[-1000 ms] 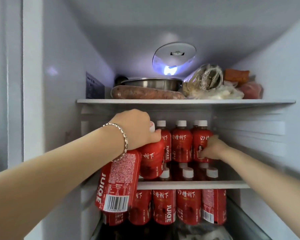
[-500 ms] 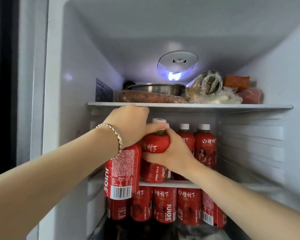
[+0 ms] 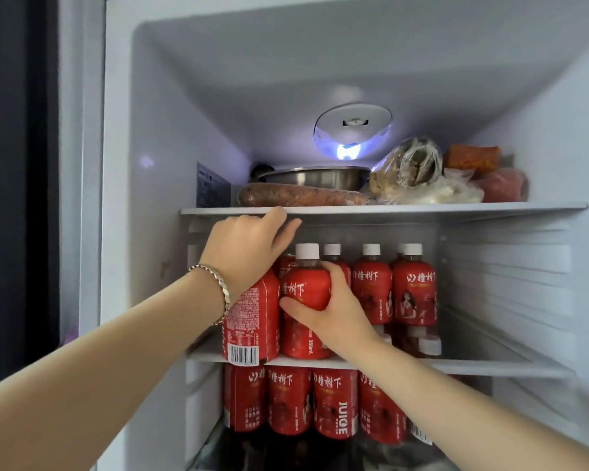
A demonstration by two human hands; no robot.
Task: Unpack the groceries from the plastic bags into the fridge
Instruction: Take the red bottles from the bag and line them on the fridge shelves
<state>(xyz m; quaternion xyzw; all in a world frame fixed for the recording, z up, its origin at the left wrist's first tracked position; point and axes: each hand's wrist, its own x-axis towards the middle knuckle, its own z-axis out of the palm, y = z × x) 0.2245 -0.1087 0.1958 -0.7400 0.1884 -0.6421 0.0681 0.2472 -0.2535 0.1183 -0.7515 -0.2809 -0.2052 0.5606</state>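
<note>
Right hand [image 3: 334, 322] gripping red juice bottle [image 3: 303, 287] (white cap, upright) on middle shelf [image 3: 490, 368], left hand [image 3: 245, 248] above that shelf, fingers loosely extended, further bottles [image 3: 334, 402] below it.

Two white shelves sit inside a fridge [image 3: 184, 130]. The top shelf [image 3: 456, 209] carries a long sausage [image 3: 303, 196] along its front left edge and a steel bowl [image 3: 315, 178] behind it. Bagged food [image 3: 415, 175] lies toward the right, with an orange block [image 3: 473, 158] near the back right corner. The middle shelf [image 3: 490, 367] holds upright red bottles [image 3: 373, 287] with white caps across its left and centre; one bottle [image 3: 305, 290] stands at the front edge.
</note>
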